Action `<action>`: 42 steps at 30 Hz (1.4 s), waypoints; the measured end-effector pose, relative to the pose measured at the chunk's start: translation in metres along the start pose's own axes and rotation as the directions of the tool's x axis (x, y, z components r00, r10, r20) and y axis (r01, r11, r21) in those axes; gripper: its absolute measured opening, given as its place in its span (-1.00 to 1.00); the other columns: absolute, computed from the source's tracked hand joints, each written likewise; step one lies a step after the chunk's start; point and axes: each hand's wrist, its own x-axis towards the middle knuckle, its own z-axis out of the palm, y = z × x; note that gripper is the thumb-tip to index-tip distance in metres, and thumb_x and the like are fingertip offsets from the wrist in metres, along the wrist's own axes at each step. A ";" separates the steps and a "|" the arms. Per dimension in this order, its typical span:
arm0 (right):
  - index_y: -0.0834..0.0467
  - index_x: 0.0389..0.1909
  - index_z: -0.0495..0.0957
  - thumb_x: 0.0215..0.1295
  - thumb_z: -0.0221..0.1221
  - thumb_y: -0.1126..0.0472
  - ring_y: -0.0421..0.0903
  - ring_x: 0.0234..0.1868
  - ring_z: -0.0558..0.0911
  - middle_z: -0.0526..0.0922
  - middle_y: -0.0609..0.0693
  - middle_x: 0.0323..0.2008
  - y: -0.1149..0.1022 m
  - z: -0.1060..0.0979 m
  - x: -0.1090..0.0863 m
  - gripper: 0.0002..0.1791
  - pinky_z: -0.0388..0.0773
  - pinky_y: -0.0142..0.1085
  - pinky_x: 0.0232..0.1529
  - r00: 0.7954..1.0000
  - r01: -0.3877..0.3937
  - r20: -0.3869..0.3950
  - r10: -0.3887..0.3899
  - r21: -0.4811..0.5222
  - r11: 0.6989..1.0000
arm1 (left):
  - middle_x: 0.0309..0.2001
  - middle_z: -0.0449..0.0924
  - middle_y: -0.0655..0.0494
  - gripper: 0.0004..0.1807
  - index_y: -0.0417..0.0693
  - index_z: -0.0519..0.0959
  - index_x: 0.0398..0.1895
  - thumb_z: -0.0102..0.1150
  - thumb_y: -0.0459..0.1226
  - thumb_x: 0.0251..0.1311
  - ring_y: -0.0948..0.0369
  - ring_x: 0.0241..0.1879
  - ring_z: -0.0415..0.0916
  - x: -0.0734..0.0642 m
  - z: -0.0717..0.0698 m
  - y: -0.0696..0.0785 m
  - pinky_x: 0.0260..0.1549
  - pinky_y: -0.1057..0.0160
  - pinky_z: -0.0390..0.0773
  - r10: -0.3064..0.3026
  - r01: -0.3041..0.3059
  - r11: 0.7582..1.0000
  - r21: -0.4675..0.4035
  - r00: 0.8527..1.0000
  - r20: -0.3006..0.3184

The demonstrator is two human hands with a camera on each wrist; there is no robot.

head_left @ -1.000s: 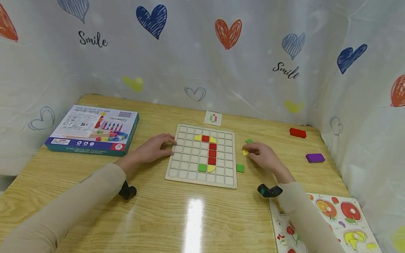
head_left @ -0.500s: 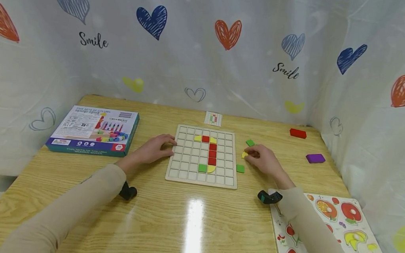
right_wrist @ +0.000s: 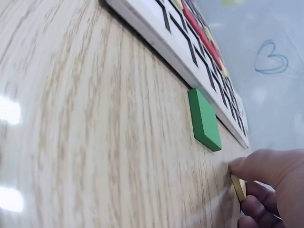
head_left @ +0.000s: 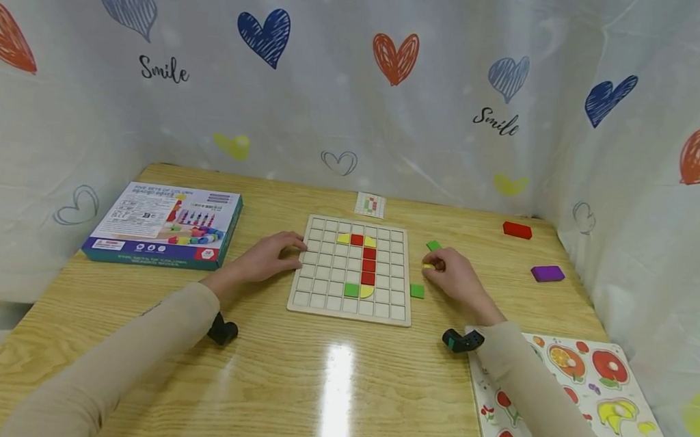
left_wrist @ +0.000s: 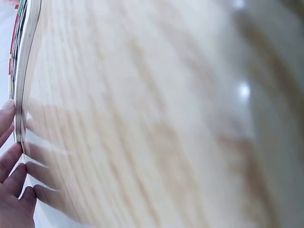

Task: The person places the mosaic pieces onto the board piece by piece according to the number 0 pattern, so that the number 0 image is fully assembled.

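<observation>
On my feed the change is small and all at the right hand (head_left: 453,271): the yellow piece (head_left: 428,266), a clear wedge beyond the fingertips half a second ago, now shows only as a thin sliver there. I read that as the piece being tipped or drawn deeper into the grip. For the work on the board (head_left: 395,277), it means the piece is in the fingers but not yet in a cell.

It sits right of centre in the head view, just off the board's right edge, between the far green square (head_left: 433,245) and the near green square (head_left: 417,291). The right wrist view shows it low over the desk (head_left: 263,376), pinched between thumb and fingers, so that grip is narrow.

Against the frame a second back, more of the far green square is uncovered. The hook of coloured pieces (head_left: 369,266) matches, nothing added. The left hand (head_left: 263,260), left of centre, again has relaxed fingers at the board's left edge, holding nothing I can see. The small card (head_left: 370,205) lies unchanged, upper centre
</observation>
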 end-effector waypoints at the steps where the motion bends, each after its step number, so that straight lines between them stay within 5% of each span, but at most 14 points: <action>1: 0.29 -0.05 0.63 0.28 0.28 0.25 0.05 -0.17 0.55 0.58 0.18 -0.16 0.000 0.000 -0.001 -0.72 0.51 -0.05 -0.09 1.000 0.000 0.002 0.000 0.003 1.000 | 0.37 0.29 -0.18 -0.59 -0.17 0.52 0.19 0.21 -0.22 0.33 -0.11 0.42 0.12 0.000 0.000 0.000 0.37 -0.12 0.13 -0.002 0.002 1.000 -0.002 1.000 0.000; 21: 0.39 0.08 0.57 0.27 0.26 0.32 0.03 -0.22 0.56 0.59 0.18 -0.22 0.003 -0.011 -0.017 -0.61 0.56 -0.10 -0.16 0.998 0.051 0.036 -0.050 -0.038 0.998 | 0.37 0.29 -0.21 -0.59 -0.19 0.52 0.19 0.21 -0.23 0.32 -0.13 0.42 0.12 0.001 0.001 -0.002 0.37 -0.13 0.12 -0.001 0.001 1.000 -0.013 1.000 -0.007; 30: 0.27 0.10 0.61 0.30 0.24 0.33 -0.05 -0.34 0.44 0.56 0.06 -0.36 0.002 -0.010 -0.017 -0.65 0.41 -0.22 -0.31 0.997 0.078 0.018 -0.077 -0.097 0.992 | 0.37 0.29 -0.19 -0.59 -0.18 0.52 0.19 0.20 -0.22 0.33 -0.12 0.42 0.12 0.001 0.000 -0.001 0.38 -0.12 0.12 -0.008 0.008 1.000 -0.017 1.000 0.000; 34: 0.22 0.10 0.62 0.33 0.23 0.29 -0.05 -0.34 0.41 0.54 0.07 -0.34 -0.007 -0.010 -0.017 -0.67 0.37 -0.22 -0.31 0.996 0.088 -0.002 -0.089 -0.078 0.993 | 0.36 0.30 -0.20 -0.58 -0.19 0.52 0.19 0.21 -0.22 0.33 -0.12 0.41 0.12 0.001 0.000 -0.001 0.38 -0.12 0.12 -0.004 0.004 1.000 -0.015 1.000 -0.002; 42: 0.25 0.09 0.62 0.33 0.22 0.28 0.00 -0.16 0.62 0.65 0.14 -0.11 -0.052 -0.002 -0.018 -0.67 0.60 -0.11 -0.13 0.989 0.141 0.027 -0.142 0.043 0.989 | 0.36 0.29 -0.19 -0.59 -0.19 0.52 0.19 0.21 -0.22 0.33 -0.11 0.42 0.13 0.001 0.000 -0.002 0.38 -0.11 0.12 -0.006 0.006 1.000 -0.013 1.000 -0.001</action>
